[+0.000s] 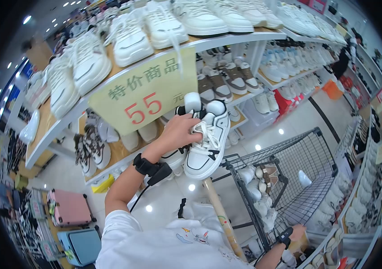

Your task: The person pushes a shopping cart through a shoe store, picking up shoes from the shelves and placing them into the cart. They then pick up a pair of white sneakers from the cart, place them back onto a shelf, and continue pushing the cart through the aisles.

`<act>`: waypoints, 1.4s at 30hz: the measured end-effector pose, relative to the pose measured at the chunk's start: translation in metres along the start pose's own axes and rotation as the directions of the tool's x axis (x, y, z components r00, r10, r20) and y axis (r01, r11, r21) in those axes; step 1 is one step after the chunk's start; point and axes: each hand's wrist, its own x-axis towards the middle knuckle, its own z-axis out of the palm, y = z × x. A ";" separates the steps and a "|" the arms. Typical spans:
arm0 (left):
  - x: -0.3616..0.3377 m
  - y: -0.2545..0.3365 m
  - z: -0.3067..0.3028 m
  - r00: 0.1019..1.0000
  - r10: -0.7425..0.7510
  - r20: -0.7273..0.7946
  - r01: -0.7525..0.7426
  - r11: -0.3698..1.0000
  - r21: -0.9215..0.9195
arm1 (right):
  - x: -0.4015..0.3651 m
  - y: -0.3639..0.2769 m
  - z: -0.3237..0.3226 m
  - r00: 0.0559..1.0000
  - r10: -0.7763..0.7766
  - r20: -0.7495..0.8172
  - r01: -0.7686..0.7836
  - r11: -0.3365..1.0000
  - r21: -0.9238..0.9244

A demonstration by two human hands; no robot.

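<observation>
My left hand (179,131), with a black strap round its wrist, is closed on a pair of white sneakers (214,145) with black trim and white laces. Round white stuffing shows in their openings. The second sneaker of the pair is partly hidden behind my hand. They are held up in front of the display rack, beside the yellow price sign (148,92) with a red 55. My right hand (297,233) is low at the right, beside the wire shopping cart (305,179); its fingers are mostly hidden, and I cannot tell whether it holds anything.
White sneakers (130,42) line the top shelf, with brown-and-white shoes (233,78) below. Several shoes (262,190) lie in the cart, whose beige handle (220,210) runs near my body. A pink suitcase (70,206) and a blue suitcase (81,246) stand at left. Shoe racks (363,206) border the right.
</observation>
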 end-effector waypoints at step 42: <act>-0.281 -0.415 0.190 0.687 -0.547 0.478 0.586 0.806 0.081 | -0.296 0.055 -0.178 0.861 -0.507 -0.034 0.472 0.773 0.423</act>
